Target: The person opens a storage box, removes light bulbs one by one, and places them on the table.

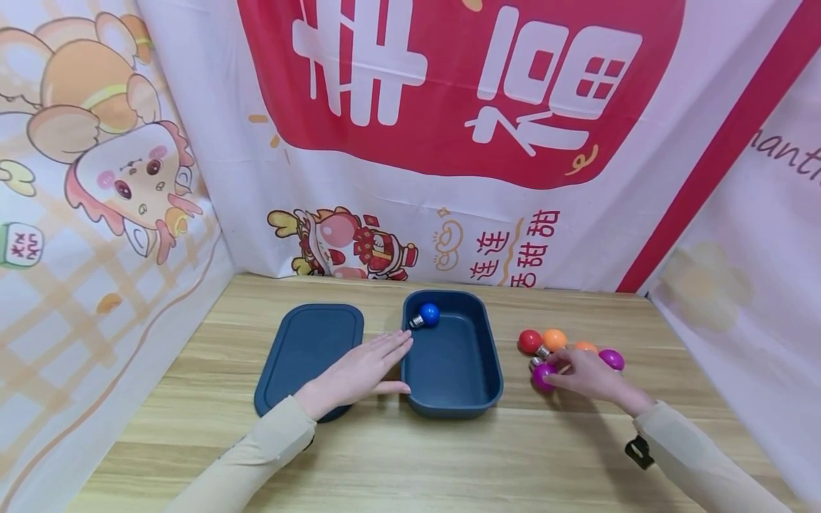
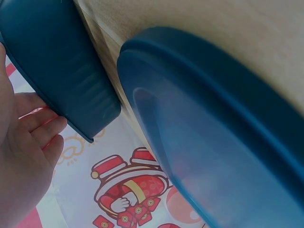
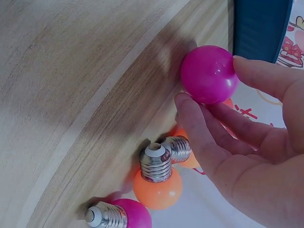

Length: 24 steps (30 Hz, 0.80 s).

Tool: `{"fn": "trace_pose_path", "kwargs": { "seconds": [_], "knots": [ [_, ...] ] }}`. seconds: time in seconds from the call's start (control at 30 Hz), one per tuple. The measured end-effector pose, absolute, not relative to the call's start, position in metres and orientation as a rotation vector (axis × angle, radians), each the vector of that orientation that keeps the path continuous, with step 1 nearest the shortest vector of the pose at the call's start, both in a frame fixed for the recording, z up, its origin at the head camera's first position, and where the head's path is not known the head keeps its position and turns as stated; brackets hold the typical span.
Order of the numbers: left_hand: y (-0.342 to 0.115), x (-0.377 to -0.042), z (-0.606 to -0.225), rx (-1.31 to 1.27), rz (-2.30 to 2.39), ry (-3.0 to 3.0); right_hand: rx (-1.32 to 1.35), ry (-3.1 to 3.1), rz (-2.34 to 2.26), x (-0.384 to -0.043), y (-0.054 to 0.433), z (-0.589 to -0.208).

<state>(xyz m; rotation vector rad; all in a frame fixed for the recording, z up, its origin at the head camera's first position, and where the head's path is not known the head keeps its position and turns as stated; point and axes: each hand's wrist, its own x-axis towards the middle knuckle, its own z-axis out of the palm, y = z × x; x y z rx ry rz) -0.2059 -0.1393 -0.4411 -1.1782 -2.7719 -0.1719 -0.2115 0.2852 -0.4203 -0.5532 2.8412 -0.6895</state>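
A dark blue rectangular box (image 1: 452,363) stands on the table, with one blue light bulb (image 1: 429,314) lying in its far left corner. My left hand (image 1: 362,370) rests against the box's left rim, fingers extended and thumb spread apart. In the left wrist view its fingertips (image 2: 57,124) are right at the rim. To the right of the box, my right hand (image 1: 590,374) pinches a purple light bulb (image 3: 209,73) by its round globe between thumb and fingers. That bulb is close over the tabletop, its metal base pointing away from the palm in the head view.
Around the right hand lie a red bulb (image 1: 529,341), two orange bulbs (image 1: 554,339) and another purple bulb (image 1: 612,359). The box's flat dark blue lid (image 1: 314,349) lies left of it, partly under the left hand. A printed cloth (image 1: 212,214) hangs behind the wooden table.
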Motion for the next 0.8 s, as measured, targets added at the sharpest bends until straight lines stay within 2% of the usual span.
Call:
{"fn": "trace_pose_path", "kwargs": {
  "seconds": [0.47,0.8],
  "knots": [
    [-0.1396,-0.2063,-0.4412,-1.174,-0.186,-2.784,-0.628,2.854,-0.729,-0.2091,0.286,-0.4166],
    [-0.1396,-0.2063,-0.4421,-1.18,-0.196,-2.77,-0.584,2.856,-0.739,-0.2096,0.289,-0.4147]
  ]
}}
